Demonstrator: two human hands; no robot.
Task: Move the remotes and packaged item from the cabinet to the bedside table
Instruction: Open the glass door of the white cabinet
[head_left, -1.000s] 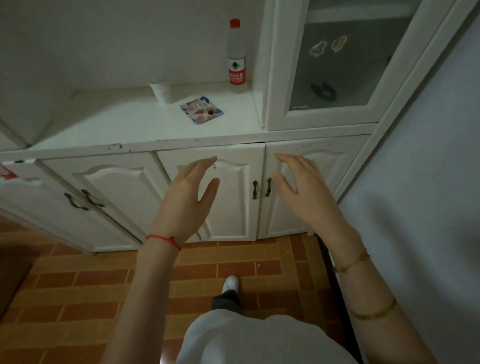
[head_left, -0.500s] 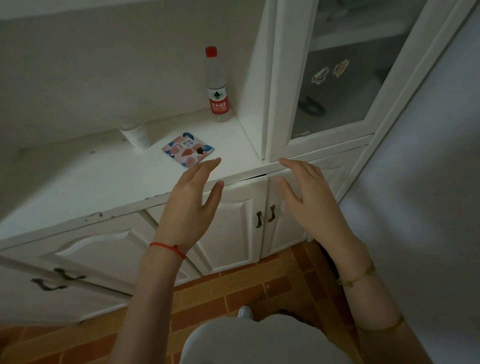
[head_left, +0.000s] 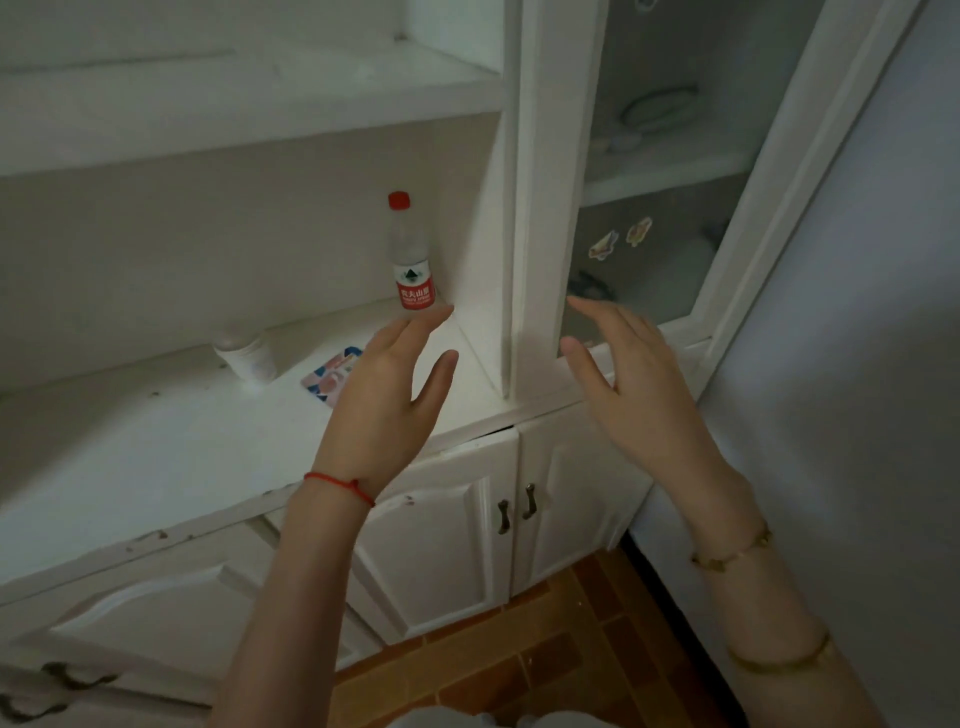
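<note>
A flat packaged item (head_left: 328, 375) with a pink, blue and white pattern lies on the white cabinet's counter (head_left: 156, 447). My left hand (head_left: 387, 395) hovers just in front of it, fingers apart and empty, and hides its right part. My right hand (head_left: 631, 379) is raised in front of the glass cabinet door (head_left: 654, 208), open and empty too. No remote shows anywhere in view.
A water bottle (head_left: 410, 254) with a red cap stands in the counter's back right corner. A small white jar (head_left: 247, 353) sits left of the packet. An upper shelf (head_left: 249, 109) overhangs the counter. Lower cabinet doors (head_left: 441, 540) are closed. A wall rises at the right.
The view has tilted up and moved closer to the cabinet. Both hands have risen toward the counter, and the left hand now covers part of the packet.
</note>
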